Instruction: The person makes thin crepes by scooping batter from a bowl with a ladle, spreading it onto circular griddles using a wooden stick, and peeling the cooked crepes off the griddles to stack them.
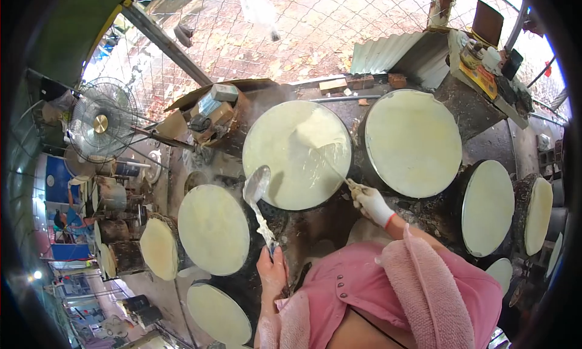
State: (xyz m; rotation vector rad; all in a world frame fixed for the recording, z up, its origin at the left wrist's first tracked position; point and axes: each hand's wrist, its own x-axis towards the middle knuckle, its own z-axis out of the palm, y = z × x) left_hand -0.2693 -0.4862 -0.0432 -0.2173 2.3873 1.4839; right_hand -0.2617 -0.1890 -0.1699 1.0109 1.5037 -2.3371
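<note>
Bare, my left hand (272, 269) grips the handle of a metal ladle (257, 185). Pale batter coats the lower part of that handle, and the ladle's bowl hangs over the left rim of a round griddle (261, 135) covered in a pale layer. My right hand (369, 202), in a white glove with a red cuff, holds a thin-handled spreading tool (331, 165). The tool reaches onto the same griddle, where its far end is blurred. Wet, streaky batter (325, 126) lies around that end.
More round griddles with pale tops stand close by, at right (413, 144) and left (213, 230). A wire fan (101, 124) is at far left. Behind are a box of items (218, 108), bricks (359, 81), a cluttered stand (486, 71) and a wire fence (318, 35).
</note>
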